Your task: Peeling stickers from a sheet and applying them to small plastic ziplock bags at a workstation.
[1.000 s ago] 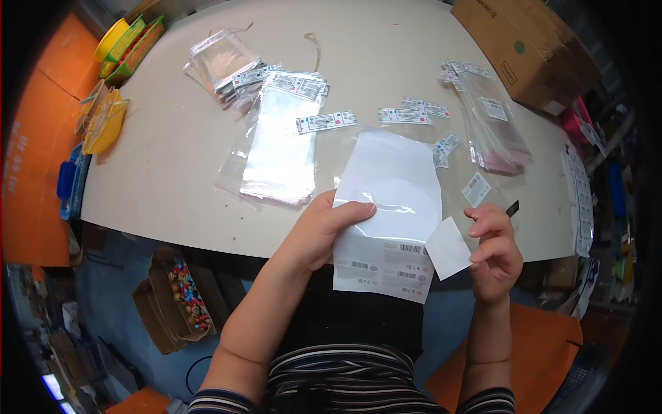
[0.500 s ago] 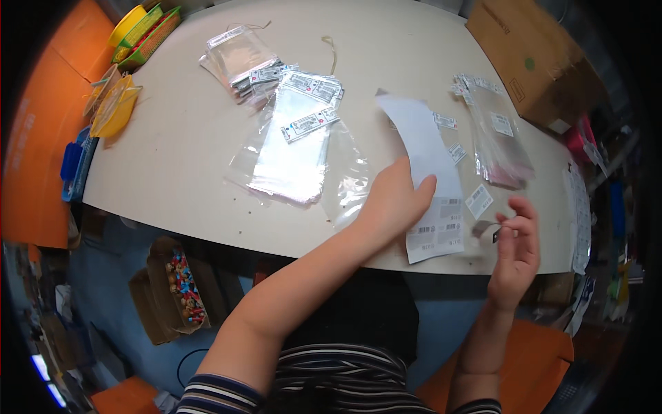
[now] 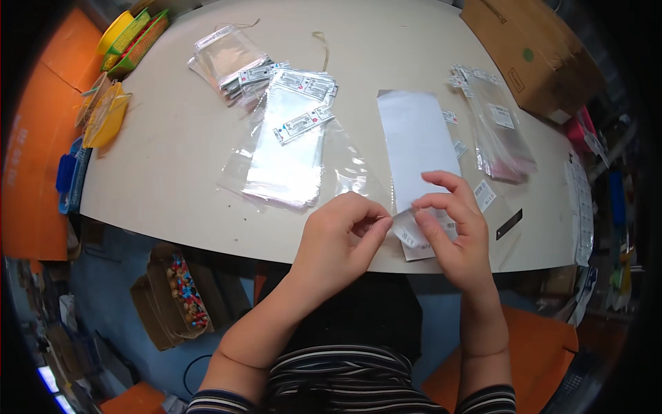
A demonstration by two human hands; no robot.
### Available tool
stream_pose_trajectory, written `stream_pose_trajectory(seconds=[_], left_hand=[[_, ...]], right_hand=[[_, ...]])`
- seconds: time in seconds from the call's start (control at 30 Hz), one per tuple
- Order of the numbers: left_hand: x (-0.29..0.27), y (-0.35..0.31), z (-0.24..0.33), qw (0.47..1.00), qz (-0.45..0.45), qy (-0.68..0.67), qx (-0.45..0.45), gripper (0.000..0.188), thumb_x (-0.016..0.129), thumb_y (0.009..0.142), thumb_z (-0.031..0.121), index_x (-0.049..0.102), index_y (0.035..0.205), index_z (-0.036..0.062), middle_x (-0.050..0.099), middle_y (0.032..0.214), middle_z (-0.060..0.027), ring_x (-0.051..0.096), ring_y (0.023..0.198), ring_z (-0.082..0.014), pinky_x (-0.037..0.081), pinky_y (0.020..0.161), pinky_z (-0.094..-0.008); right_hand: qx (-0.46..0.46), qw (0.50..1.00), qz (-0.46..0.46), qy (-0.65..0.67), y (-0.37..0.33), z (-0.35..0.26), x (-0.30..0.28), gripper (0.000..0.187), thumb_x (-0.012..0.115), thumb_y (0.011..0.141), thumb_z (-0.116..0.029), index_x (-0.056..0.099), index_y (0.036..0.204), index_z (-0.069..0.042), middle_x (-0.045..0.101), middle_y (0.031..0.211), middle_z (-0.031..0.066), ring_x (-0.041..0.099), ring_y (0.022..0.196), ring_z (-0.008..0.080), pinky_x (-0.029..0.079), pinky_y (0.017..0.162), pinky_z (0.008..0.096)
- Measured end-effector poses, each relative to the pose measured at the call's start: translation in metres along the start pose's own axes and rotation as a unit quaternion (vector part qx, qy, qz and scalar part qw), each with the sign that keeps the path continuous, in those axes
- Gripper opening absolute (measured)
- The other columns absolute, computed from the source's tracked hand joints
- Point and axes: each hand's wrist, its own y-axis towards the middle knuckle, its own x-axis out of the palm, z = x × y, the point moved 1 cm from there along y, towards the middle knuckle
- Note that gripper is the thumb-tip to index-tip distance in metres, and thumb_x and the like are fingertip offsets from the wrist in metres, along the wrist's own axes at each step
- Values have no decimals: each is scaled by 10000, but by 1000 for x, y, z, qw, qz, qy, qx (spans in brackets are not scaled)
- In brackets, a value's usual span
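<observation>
Hands (image 3: 336,240), left pinched, right (image 3: 460,243) half-open, hold unclear, partly cover the white sheet (image 3: 417,138).

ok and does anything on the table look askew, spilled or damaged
Mildly askew: one clear plastic bag lies aslant across the stack of clear bags, its printed header strip tilted and its body spreading past their right side. Dark specks dot the tabletop near its front edge. Nothing looks clearly spilled or damaged.
</observation>
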Motion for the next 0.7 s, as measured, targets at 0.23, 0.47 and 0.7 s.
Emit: stream_pose_trajectory(seconds=[0.23, 0.47, 0.7], left_hand=[[-18, -3, -11, 998, 54, 1, -21, 53, 673, 892, 33, 659, 913, -14, 649, 827, -48, 632, 733, -116, 502, 689, -241], [-16, -9, -39, 964, 98, -217, -122, 381, 591, 945, 5, 429, 1290, 12, 589, 1179, -125, 632, 1074, -207, 529, 880, -302], [-1, -20, -64, 994, -51, 23, 91, 749, 651, 864, -63, 155, 1412, 59, 480, 1336, -238, 666, 1075, -277, 461, 1018, -404]], right_hand=[[-24, 996, 34, -75, 5, 2, 21, 396, 643, 877, -59, 597, 1271, -44, 511, 1373, 199, 476, 1292, 382, 377, 1068, 449], [67, 943, -65, -318, -5, 57, 9, 464, 625, 910, -131, 526, 1352, -31, 436, 1485, 199, 308, 1415, 458, 257, 1149, 517], [-16, 939, 0, -344, -8, 46, 7, 413, 650, 889, -122, 584, 1290, -44, 535, 1418, 131, 358, 1405, 425, 208, 1147, 598]])
